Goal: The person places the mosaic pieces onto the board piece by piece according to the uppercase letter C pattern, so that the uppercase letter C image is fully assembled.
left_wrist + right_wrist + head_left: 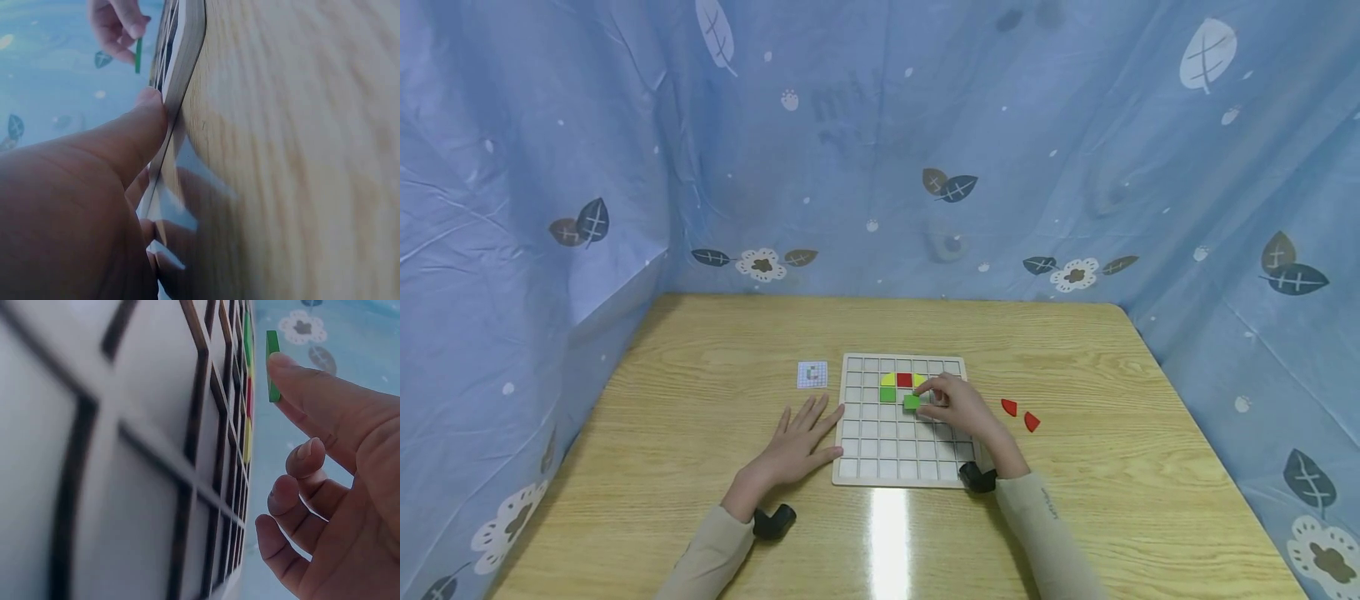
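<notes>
My right hand (957, 406) pinches a green square tile (912, 402) between thumb and index finger. In the right wrist view the green tile (273, 367) is held off the board, seen edge-on. Below it lies a white grid board (887, 468) with square recesses. Set in its upper rows are a red square tile (904, 380), a yellow curved tile (888, 379), another yellow tile (919, 380) partly behind my fingers, and a green square tile (887, 394). My left hand (797, 446) lies spread on the table, its thumb and a finger touching the board's left edge.
Two red wedge-shaped tiles, a nearer one (1032, 422) and a farther one (1009, 407), lie right of the board. A small printed grid card (812, 374) is beyond my left hand. The wooden table (1150, 500) is bordered by a blue patterned curtain (880, 150).
</notes>
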The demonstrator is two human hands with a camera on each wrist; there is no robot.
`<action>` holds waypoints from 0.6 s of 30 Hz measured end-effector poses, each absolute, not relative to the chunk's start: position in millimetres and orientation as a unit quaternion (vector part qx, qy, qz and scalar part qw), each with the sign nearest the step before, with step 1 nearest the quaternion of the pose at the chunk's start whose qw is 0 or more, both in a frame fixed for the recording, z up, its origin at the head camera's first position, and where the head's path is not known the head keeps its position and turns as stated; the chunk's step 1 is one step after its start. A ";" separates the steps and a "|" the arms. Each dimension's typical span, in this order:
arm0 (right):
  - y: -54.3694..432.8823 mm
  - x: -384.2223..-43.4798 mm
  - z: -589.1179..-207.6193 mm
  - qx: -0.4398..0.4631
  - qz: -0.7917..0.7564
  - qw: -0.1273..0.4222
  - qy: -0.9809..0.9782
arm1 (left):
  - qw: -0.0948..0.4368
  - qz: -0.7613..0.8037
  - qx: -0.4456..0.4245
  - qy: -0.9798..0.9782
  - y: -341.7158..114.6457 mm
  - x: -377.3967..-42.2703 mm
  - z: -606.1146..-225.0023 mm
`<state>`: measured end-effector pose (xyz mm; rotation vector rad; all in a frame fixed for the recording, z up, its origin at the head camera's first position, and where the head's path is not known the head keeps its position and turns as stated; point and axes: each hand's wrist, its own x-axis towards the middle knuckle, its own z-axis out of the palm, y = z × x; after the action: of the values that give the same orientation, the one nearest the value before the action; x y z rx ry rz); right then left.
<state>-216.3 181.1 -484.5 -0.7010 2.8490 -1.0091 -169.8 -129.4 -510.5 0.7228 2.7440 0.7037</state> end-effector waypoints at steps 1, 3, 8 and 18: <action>179.0 -216.2 -484.2 -0.226 -0.323 0.022 0.919 | 0.109 0.240 0.246 0.933 -129.5 -170.0 -510.8; 174.8 -216.0 -483.8 -0.221 -0.321 0.029 0.921 | 0.108 0.240 0.246 0.933 -129.4 -170.4 -511.6; 164.7 -215.5 -482.9 -0.209 -0.323 0.040 0.922 | 0.106 0.238 0.245 0.934 -129.5 -170.4 -512.6; 146.0 -218.2 -485.3 -0.201 -0.282 0.043 0.937 | 0.105 0.238 0.246 0.934 -129.4 -170.4 -511.6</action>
<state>-218.2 146.0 -485.3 -0.6151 2.8658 -0.8616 -170.4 -129.4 -511.6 0.7264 2.7520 0.7006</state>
